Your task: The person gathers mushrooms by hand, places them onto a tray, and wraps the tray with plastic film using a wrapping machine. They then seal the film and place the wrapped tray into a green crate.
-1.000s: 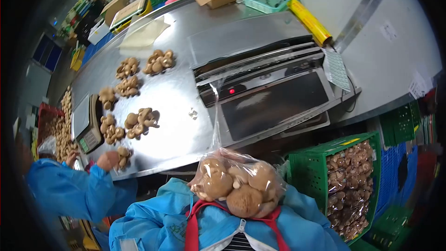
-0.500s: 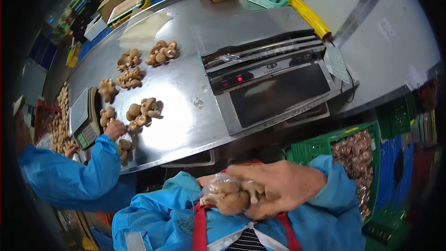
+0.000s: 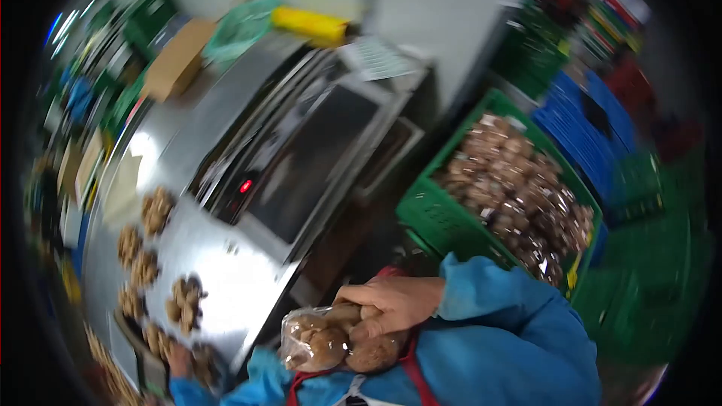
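A clear plastic-wrapped pack of mushrooms (image 3: 320, 342) is held low in front of my chest. My right hand (image 3: 395, 304) is closed over its right side, with the fingers across the top and the thumb along the front. The clear film shines at the pack's left end, and brown caps show through it. My left hand is hidden, apparently behind or under the pack; only a bit of its blue sleeve (image 3: 263, 365) shows at the lower left.
A green crate (image 3: 421, 207) full of wrapped mushroom packs stands to the right, near blue crates (image 3: 583, 116). On the left, a steel table (image 3: 226, 286) bears mushroom piles (image 3: 184, 304) and a wrapping machine (image 3: 312, 158) with a red light. A co-worker's hand (image 3: 179, 361) is beside the piles.
The view has swung to the right, so the green crate is now more central and the table lies left. The mushroom pack stays in my right hand, while my left fingers have gone out of sight.
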Motion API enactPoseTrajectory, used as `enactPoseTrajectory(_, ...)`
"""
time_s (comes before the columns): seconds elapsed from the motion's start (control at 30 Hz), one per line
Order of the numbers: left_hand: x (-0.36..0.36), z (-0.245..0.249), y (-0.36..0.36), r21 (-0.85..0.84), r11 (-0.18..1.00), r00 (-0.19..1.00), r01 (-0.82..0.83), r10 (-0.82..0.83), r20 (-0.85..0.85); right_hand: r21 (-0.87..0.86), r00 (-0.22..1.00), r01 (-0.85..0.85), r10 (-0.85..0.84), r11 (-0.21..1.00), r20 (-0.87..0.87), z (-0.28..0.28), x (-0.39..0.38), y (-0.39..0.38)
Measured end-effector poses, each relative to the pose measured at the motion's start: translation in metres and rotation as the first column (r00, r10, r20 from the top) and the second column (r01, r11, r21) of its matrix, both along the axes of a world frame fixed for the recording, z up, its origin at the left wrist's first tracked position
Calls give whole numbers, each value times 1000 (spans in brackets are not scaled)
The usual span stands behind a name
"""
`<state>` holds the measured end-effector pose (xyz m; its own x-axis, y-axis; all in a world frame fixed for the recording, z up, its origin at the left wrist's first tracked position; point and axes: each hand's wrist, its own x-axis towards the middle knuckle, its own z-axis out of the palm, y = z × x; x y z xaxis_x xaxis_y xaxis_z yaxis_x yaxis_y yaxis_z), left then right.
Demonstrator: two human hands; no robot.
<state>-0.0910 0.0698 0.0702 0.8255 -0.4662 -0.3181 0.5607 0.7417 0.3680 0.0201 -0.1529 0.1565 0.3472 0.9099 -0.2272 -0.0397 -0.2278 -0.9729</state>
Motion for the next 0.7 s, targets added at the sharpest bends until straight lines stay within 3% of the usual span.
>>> enactPoseTrajectory(0.07,15,3,-1,78,997,1000,3,-4,20,217,894,241,-129,946,-430,-18,-17,-32)
enactPoseTrajectory(0.1,23,5,-2,122,993,999,0,-4,39,239,889,307,-188,921,-418,-28,-25,-42)
enactPoseTrajectory(0.13,28,6,-3,197,980,997,-8,-8,81,192,820,396,-252,898,-514,-32,-40,-53)
enactPoseTrajectory(0.2,43,0,-9,240,970,976,32,-82,202,257,779,571,-415,780,-471,-42,-64,-79)
enactPoseTrajectory(0.23,52,26,-39,-212,957,923,-199,110,-368,261,758,605,-445,752,-477,-50,-70,-88)
enactPoseTrajectory(0.27,63,2,-44,-452,860,971,237,-201,126,257,724,672,-540,695,-430,-60,-76,-100)
enactPoseTrajectory(0.33,68,31,-114,-237,957,986,166,-155,62,318,595,801,-731,506,-336,-63,-89,-124)
enactPoseTrajectory(0.4,73,50,-162,95,959,949,267,-279,145,170,412,909,-885,381,-219,-49,-101,-162)
enactPoseTrajectory(0.43,80,42,-170,109,928,887,357,-373,271,198,265,957,-913,210,-311,-55,-109,-172)
enactPoseTrajectory(0.47,81,33,-180,191,931,923,312,-344,169,203,198,970,-917,133,-346,-58,-116,-185)
enactPoseTrajectory(0.5,84,46,-222,377,884,908,276,-368,200,156,148,983,-913,95,-380,-46,-124,-198)
enactPoseTrajectory(0.53,91,51,-253,257,917,926,304,-348,144,109,115,991,-903,76,-414,-35,-129,-209)
enactPoseTrajectory(0.57,102,49,-280,241,923,923,301,-346,170,129,132,987,-932,93,-337,-44,-132,-218)
enactPoseTrajectory(0.6,113,41,-302,223,917,920,330,-366,142,202,188,973,-900,115,-392,-49,-131,-227)
enactPoseTrajectory(0.63,117,52,-325,275,915,950,296,-312,15,214,186,971,-893,104,-411,-58,-128,-232)
enactPoseTrajectory(0.67,122,40,-338,280,919,958,278,-288,-3,223,184,970,-885,94,-427,-64,-126,-236)
enactPoseTrajectory(0.7,128,25,-345,231,931,957,282,-291,5,148,192,978,-912,147,-361,-61,-126,-243)
